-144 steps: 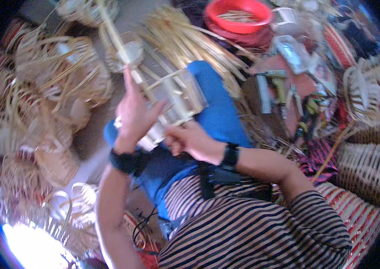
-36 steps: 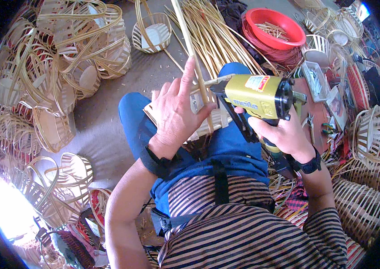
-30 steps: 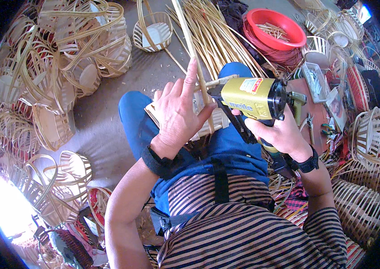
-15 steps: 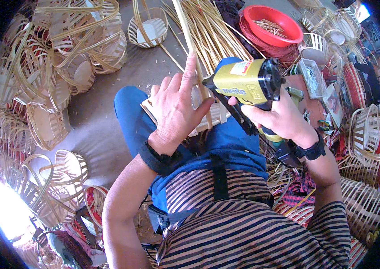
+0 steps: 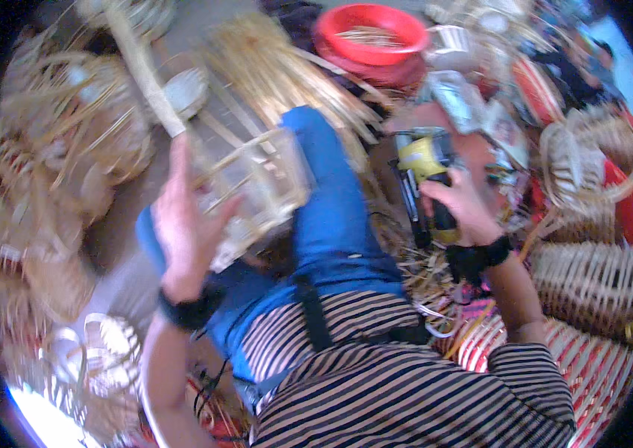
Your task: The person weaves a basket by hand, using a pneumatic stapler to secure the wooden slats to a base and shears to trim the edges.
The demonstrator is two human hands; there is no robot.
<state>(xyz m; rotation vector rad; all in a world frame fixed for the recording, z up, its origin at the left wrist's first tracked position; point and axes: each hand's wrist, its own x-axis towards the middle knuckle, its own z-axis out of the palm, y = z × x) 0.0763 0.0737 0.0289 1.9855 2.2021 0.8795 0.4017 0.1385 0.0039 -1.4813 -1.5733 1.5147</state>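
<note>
Grey floor (image 5: 126,240); pale baskets (image 5: 70,149) heaped left of the left hand (image 5: 195,228). Left: thumb spread from fingers, pale strip (image 5: 139,67) running beyond the index fingertip; blurred, grip cannot be told. Slatted basket (image 5: 260,200) just right of it, over the lap. Right hand (image 5: 469,205): curved at a yellow-and-black nail gun (image 5: 422,159); cannot tell whether gripping.
</note>
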